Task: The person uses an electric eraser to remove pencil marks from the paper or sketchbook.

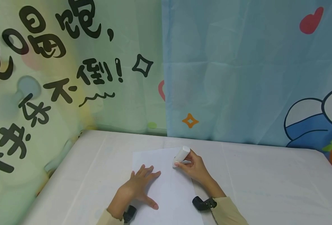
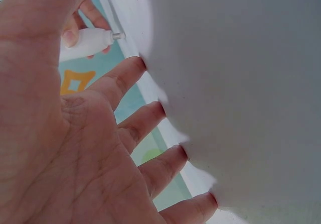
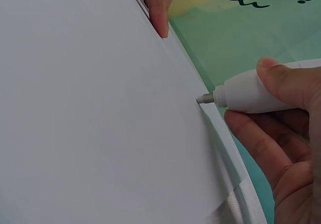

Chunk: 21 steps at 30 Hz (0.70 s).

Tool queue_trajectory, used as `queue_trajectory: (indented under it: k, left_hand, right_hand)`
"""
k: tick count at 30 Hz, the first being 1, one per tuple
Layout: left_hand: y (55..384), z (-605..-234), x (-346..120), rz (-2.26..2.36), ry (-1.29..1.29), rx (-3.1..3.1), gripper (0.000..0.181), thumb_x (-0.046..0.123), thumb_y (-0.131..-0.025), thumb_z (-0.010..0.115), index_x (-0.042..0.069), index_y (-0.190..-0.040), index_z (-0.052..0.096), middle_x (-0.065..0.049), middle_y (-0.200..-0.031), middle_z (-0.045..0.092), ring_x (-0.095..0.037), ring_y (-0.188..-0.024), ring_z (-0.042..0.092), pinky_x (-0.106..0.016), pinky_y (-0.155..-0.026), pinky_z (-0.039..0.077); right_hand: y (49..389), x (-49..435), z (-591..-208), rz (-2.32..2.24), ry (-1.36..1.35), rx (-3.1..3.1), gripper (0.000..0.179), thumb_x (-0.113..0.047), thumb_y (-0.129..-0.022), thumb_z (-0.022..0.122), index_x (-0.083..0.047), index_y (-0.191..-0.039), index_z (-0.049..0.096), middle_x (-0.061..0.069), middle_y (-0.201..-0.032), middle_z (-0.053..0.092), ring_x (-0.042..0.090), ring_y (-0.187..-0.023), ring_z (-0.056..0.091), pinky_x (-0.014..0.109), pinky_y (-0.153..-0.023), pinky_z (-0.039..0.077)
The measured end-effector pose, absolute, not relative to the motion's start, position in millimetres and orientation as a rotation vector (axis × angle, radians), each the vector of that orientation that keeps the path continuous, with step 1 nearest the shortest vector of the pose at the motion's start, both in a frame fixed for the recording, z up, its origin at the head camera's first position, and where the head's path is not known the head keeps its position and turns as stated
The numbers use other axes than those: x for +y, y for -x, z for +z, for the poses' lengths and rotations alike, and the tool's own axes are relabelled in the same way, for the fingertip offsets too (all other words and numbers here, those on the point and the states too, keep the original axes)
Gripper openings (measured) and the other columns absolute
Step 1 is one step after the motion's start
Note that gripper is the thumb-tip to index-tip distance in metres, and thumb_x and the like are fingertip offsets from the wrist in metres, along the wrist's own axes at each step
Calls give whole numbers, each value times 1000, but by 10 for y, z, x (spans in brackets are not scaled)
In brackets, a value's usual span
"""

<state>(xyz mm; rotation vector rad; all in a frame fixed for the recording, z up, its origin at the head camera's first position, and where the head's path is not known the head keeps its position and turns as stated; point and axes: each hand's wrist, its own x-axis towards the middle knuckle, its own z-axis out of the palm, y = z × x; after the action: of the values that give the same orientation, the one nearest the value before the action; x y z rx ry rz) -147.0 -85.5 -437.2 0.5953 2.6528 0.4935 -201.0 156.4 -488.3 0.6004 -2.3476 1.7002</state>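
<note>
My right hand (image 1: 196,168) pinches a thick white pen-shaped tool (image 1: 181,154) with rounded shoulders, a stepped collar and a narrow grey tip. Thumb and fingers grip its body, which leans with the tip down. In the right wrist view the tip (image 3: 204,98) meets the white paper (image 3: 100,108). My left hand (image 1: 140,187) rests on the left part of the same sheet, fingers spread and thumb out to the side. Its fingertips (image 2: 175,153) press on the paper in the left wrist view. No marks show on the sheet (image 1: 168,190).
A white cloth (image 1: 261,181) covers the table under the paper. Behind it hangs a blue curtain (image 1: 225,68), with a green printed one (image 1: 126,103) at the left. Dark bands (image 1: 204,203) sit on both wrists below light sleeves (image 1: 227,212).
</note>
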Motion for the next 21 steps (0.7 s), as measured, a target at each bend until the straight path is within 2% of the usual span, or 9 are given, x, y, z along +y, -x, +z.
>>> queue_trajectory:
  k: [7, 15, 21]
  left_hand:
    - [1468, -4349, -852, 509, -594, 2650, 105, 44, -59, 92, 17, -148, 42, -13, -157, 31, -42, -147, 16, -68, -112, 18]
    - [1462, -4356, -865, 537, -599, 2640, 105, 43, -59, 91, 16, -148, 42, -14, -157, 30, -43, -147, 16, -69, -111, 17]
    - [1463, -4355, -873, 546, -603, 2634, 105, 43, -59, 91, 15, -148, 42, -14, -157, 30, -43, -147, 15, -69, -111, 17]
  right_hand:
    - [2002, 1560, -4879, 1688, -620, -2324, 44, 5, -78, 77, 10, -116, 55, 23, -103, 68, 19, -92, 68, 26, -75, 59]
    - [1976, 1552, -4841, 1694, -633, -2325, 44, 4, -78, 77, 9, -115, 55, 24, -104, 67, 36, -92, 68, 28, -75, 59]
    - [1971, 1553, -4834, 1695, -632, -2333, 44, 5, -78, 77, 10, -116, 54, 24, -104, 67, 33, -92, 68, 26, -75, 59]
